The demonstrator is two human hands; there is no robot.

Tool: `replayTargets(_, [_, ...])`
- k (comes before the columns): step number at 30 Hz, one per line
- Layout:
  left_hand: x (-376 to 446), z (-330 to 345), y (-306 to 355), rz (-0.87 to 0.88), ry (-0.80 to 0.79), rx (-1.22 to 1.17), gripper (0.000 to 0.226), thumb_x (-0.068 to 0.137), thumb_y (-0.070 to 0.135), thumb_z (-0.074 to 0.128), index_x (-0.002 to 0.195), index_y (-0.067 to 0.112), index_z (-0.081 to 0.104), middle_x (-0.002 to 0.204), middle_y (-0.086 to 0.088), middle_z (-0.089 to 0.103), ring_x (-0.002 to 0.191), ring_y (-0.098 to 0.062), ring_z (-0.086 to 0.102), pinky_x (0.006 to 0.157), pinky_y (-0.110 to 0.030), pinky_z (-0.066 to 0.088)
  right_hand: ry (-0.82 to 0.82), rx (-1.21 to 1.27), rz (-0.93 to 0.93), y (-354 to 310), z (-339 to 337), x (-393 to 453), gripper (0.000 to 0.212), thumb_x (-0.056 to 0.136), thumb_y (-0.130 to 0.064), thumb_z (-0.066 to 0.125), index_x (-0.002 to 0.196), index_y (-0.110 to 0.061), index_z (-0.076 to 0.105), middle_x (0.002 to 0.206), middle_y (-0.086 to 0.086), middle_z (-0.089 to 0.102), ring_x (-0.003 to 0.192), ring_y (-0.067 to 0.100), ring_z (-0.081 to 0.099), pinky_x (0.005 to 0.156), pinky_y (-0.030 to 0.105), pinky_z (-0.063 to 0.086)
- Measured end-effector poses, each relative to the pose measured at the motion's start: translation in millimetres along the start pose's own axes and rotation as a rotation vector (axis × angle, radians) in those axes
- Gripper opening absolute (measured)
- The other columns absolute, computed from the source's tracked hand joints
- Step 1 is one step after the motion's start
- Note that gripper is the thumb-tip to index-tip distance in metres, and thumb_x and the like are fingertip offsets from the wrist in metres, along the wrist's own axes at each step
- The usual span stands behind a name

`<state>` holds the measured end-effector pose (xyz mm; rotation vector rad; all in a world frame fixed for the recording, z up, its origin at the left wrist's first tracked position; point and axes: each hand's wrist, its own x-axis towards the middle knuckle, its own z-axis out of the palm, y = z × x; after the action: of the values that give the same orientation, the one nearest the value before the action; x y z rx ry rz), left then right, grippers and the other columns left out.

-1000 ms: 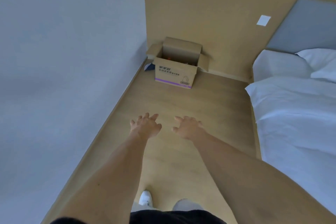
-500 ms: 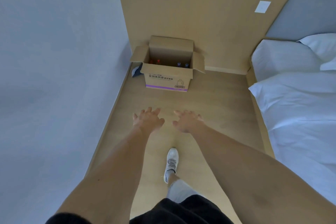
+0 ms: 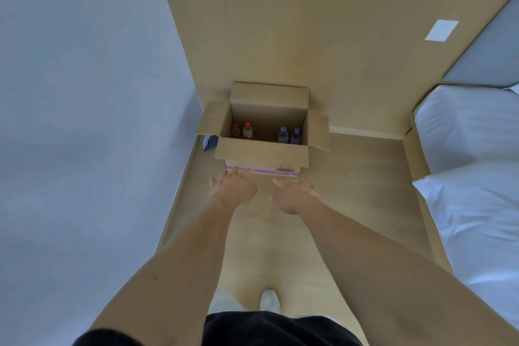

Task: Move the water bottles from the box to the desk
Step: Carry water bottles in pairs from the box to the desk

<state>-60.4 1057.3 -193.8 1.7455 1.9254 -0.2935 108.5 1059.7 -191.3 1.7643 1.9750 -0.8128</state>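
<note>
Both bare arms stretched forward and down, nearly parallel, palms turned toward the floor. The left hand (image 3: pixel 232 189) had its fingers spread and relaxed, holding nothing; its fingertips overlapped the lower front edge of the cardboard box (image 3: pixel 264 156) in the view — actual contact could not be told. The right hand (image 3: pixel 293 196) hung just beside it, fingers loosely extended, also empty. The open box stood on the wooden floor (image 3: pixel 365 177) against the wall panel, with two red-capped bottles (image 3: pixel 243 130) at its left and two blue-capped bottles (image 3: pixel 289 135) at its right — all upright.
</note>
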Motion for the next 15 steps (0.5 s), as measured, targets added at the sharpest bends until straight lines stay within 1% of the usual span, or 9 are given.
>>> replayTargets(3, [40, -21, 9, 0.03, -0.003, 0.016, 0.057, 0.097, 0.038, 0.041, 0.153, 0.033, 0.03, 0.155, -0.005, 0.036, 0.142, -0.031, 0.033, 0.114, -0.058, 0.023, 0.021, 0.016, 0.022, 4, -25, 33, 0.059, 0.098, -0.05, 0.041, 0.154, -0.037, 0.025, 0.158, 0.006, 0.033, 0.143, 0.031, 0.033, 0.116, 0.05, 0.028])
replayTargets(4, [53, -26, 12, 0.046, -0.002, 0.026, 0.057, 0.098, 0.038, 0.041, 0.153, 0.033, 0.029, 0.155, -0.005, 0.036, 0.142, -0.032, 0.033, 0.114, -0.058, 0.024, 0.026, 0.024, 0.033, 6, -32, 44, 0.059, 0.098, -0.05, 0.041, 0.154, -0.036, 0.026, 0.157, 0.008, 0.035, 0.142, 0.032, 0.034, 0.115, 0.05, 0.029])
replayTargets(7, [101, -43, 19, 0.074, -0.024, 0.043, 0.058, 0.1, 0.04, 0.039, 0.156, 0.037, 0.024, 0.159, -0.005, 0.031, 0.144, -0.031, 0.03, 0.116, -0.058, 0.023, 0.024, 0.051, 0.082, 14, -54, 78, 0.064, 0.098, -0.054, 0.038, 0.156, -0.033, 0.022, 0.158, 0.009, 0.032, 0.144, 0.032, 0.03, 0.117, 0.048, 0.027])
replayTargets(9, [137, -52, 24, 0.093, -0.048, 0.037, 0.06, 0.099, 0.043, 0.039, 0.157, 0.039, 0.022, 0.162, -0.004, 0.027, 0.146, -0.031, 0.028, 0.117, -0.058, 0.021, 0.027, 0.064, 0.117, 19, -68, 102, 0.065, 0.099, -0.053, 0.039, 0.157, -0.028, 0.022, 0.158, 0.008, 0.032, 0.144, 0.03, 0.031, 0.117, 0.046, 0.026])
replayTargets(13, [213, -72, 32, 0.152, -0.055, 0.052, 0.062, 0.095, 0.044, 0.04, 0.155, 0.038, 0.025, 0.161, -0.003, 0.028, 0.144, -0.031, 0.03, 0.114, -0.058, 0.026, 0.012, 0.046, 0.169, 21, -99, 166, 0.063, 0.1, -0.051, 0.037, 0.156, -0.024, 0.026, 0.158, 0.008, 0.031, 0.144, 0.031, 0.03, 0.117, 0.047, 0.025])
replayTargets(15, [255, -83, 32, 0.175, -0.063, 0.045, 0.064, 0.095, 0.046, 0.041, 0.156, 0.038, 0.024, 0.162, -0.002, 0.026, 0.147, -0.03, 0.027, 0.116, -0.058, 0.023, 0.005, 0.055, 0.185, 18, -118, 202, 0.063, 0.099, -0.051, 0.038, 0.156, -0.026, 0.027, 0.159, 0.007, 0.031, 0.145, 0.031, 0.029, 0.117, 0.048, 0.026])
